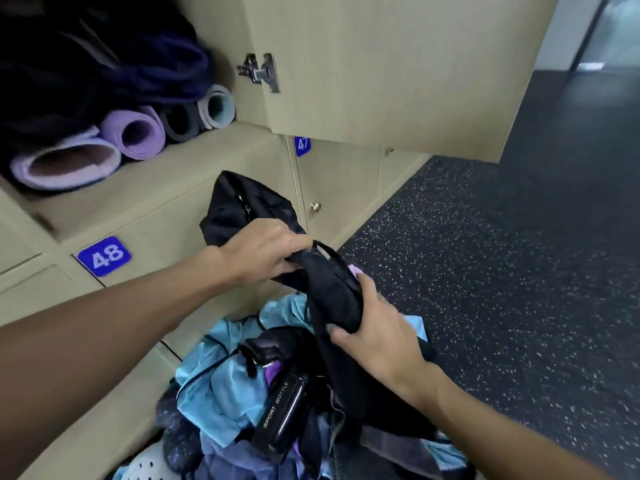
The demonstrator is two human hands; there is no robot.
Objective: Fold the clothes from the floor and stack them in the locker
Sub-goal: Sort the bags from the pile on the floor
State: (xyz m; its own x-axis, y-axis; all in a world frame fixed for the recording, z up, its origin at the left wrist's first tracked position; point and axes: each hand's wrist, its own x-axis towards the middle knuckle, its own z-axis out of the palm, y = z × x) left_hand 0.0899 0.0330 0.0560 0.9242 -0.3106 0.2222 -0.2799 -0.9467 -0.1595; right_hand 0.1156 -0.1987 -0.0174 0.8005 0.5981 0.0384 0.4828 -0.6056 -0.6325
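Left hand [263, 254] and right hand [374, 327] both grip crumpled black fabric garment [332, 289] above floor pile. Advice: find edges, shake flat, align seams before folding.

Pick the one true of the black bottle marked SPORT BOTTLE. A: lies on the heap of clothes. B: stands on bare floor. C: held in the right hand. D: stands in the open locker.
A: the bottle lies on its side on the heap of clothes; the left hand and right hand both grip a black garment instead.
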